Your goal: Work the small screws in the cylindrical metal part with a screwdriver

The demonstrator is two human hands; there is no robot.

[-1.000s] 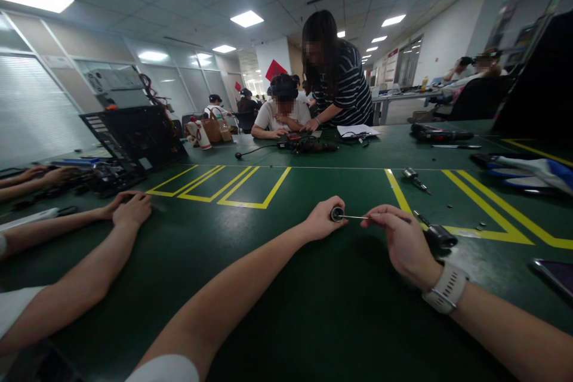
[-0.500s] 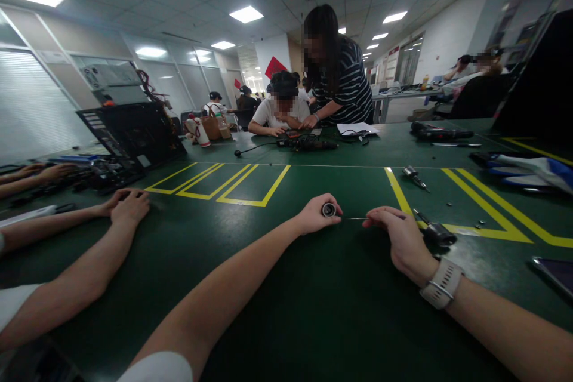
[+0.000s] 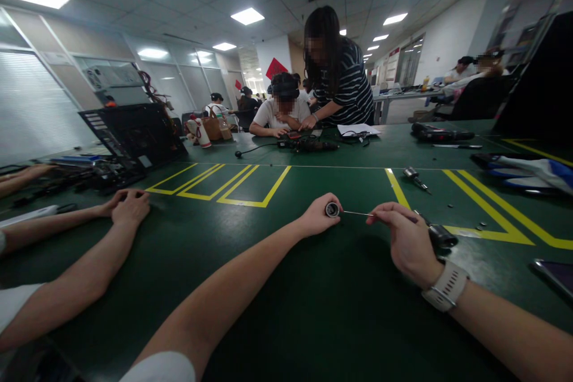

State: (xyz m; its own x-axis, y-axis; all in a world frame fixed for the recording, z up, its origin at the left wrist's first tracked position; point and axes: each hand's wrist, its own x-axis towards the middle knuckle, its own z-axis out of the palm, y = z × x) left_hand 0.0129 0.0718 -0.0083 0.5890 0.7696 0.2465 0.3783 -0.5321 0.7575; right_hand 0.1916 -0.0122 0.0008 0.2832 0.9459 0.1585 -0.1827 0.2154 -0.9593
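Head view: left hand (image 3: 316, 219) pinches round part (image 3: 332, 209); right hand (image 3: 405, 242) pinches thin rod (image 3: 357, 213) touching it.

Green tabletop (image 3: 313, 310) with yellow lines (image 3: 242, 205) runs beyond the left hand (image 3: 319, 219); ceiling lights (image 3: 247, 15) above; blinds (image 3: 31, 113) far left.

green table (image 3: 313, 292) | yellow lines (image 3: 265, 197) | screwdriver (image 3: 415, 179) | computer case (image 3: 134, 137) | papers (image 3: 357, 129)

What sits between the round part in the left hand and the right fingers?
In the head view, only a thin metal pin bridges it, from the right fingers to the round part.
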